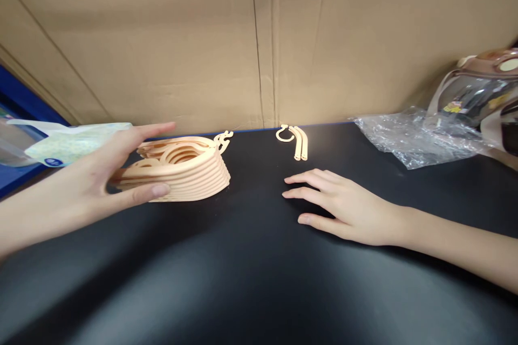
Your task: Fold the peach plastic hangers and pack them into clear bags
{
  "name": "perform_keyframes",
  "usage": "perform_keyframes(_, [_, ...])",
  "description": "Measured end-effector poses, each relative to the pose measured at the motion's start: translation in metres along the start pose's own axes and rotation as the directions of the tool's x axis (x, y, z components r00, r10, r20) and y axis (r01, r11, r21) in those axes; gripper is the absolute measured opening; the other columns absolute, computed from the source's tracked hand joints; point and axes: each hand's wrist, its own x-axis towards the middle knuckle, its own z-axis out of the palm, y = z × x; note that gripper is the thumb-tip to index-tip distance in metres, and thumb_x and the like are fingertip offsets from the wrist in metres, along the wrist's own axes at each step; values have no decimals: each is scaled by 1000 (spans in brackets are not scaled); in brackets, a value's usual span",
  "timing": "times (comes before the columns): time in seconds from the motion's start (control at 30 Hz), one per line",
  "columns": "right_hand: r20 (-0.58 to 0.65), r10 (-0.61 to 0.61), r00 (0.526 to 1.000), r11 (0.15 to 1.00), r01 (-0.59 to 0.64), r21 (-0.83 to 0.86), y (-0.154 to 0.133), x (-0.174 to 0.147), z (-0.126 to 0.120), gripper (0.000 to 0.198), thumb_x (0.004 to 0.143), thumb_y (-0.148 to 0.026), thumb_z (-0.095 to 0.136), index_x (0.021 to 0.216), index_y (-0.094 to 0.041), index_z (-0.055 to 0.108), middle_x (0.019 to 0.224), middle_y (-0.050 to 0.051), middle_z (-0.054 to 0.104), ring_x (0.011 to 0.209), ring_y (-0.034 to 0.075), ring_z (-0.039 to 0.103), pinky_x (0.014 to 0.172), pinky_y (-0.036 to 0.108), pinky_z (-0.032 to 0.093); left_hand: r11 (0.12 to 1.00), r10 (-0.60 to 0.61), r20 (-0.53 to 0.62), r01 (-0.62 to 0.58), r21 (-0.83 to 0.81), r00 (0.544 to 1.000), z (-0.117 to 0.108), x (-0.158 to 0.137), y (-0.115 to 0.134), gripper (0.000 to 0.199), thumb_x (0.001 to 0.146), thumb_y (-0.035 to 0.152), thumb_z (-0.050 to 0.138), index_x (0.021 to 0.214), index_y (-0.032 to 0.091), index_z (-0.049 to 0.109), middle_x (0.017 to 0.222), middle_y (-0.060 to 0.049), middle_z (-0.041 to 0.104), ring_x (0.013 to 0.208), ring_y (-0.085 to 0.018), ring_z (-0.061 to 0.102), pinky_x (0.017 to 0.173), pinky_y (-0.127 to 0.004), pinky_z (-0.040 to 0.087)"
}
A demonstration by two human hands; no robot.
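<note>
On the left of the black tabletop lies a neat stack of peach-coloured plastic hangers, their small hooks sticking out at the far right end. My left hand is at the near left end of this stack, thumb and fingers wide apart. Whether it touches the top hanger I cannot tell. A single folded hanger of the same colour lies near the back edge, its hook turned to the left. My right hand is just in front of it, fingers spread over the tabletop and holding nothing.
A tall cardboard panel stands along the back edge of the black table. Crumpled clear plastic lies at the back right beside a transparent bottle with a brownish lid and strap. A pale printed soft pack is at the far left.
</note>
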Motion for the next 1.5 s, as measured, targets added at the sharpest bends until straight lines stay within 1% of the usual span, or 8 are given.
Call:
perform_keyframes(0.17, [0,-1,1000,1000,1,-4,0,0,0,39,99,-40,46,127,-17,61,135,13,58,120,25,56,101,46,47,978,196,-144,-182,104,970,3,1,6,72,90,67,42,146,23,35,146,-1,43,132,-35,42,109,-57,30])
perform_keyframes(0.3, [3,3,1000,1000,-3,-5,-1,0,0,39,99,-41,46,126,-18,61,134,13,58,120,25,55,101,46,46,920,389,-285,-351,177,876,13,-5,41,50,100,43,43,141,14,42,148,-7,45,140,-27,37,117,-43,24])
perform_keyframes(0.47, [19,2,1000,1000,-2,-12,-1,7,-7,37,100,-38,44,124,-16,61,129,12,61,114,23,58,99,43,47,768,613,-45,-581,269,789,36,-24,80,52,100,36,46,147,16,38,155,-4,39,146,-19,28,122,-32,17])
perform_keyframes(0.67, [-41,-60,997,988,54,-146,25,63,-18,33,100,-26,43,124,-12,61,123,13,65,111,26,60,98,47,46,758,617,160,-636,145,771,63,-33,77,57,98,42,47,148,16,38,155,-9,40,142,-25,40,111,-42,43])
perform_keyframes(0.9, [91,-151,984,959,168,-227,55,174,9,63,81,7,43,142,-10,46,146,15,51,128,29,51,101,45,45,853,509,252,-521,-19,823,69,-29,75,55,98,42,48,146,16,43,153,-13,42,139,-30,43,110,-46,43])
perform_keyframes(1.03, [172,-202,964,952,234,-195,51,200,25,78,72,12,45,146,-13,41,154,11,43,135,28,46,103,44,45,845,517,262,-534,-4,815,66,-28,80,54,98,41,48,144,13,45,152,-15,43,139,-31,43,109,-48,44])
perform_keyframes(1.23, [160,-197,967,962,222,-158,61,175,26,75,73,9,40,143,-17,47,152,7,47,132,26,51,98,40,51,846,523,234,-533,-24,820,71,-29,76,53,98,41,49,145,16,44,152,-14,43,139,-31,43,109,-48,45])
perform_keyframes(1.5, [120,-148,982,979,163,-125,35,74,9,72,77,8,38,146,-10,42,152,12,43,141,21,40,114,41,40,864,504,155,-496,-90,850,81,-33,86,47,99,31,47,144,19,42,152,-11,42,142,-25,37,113,-43,41])
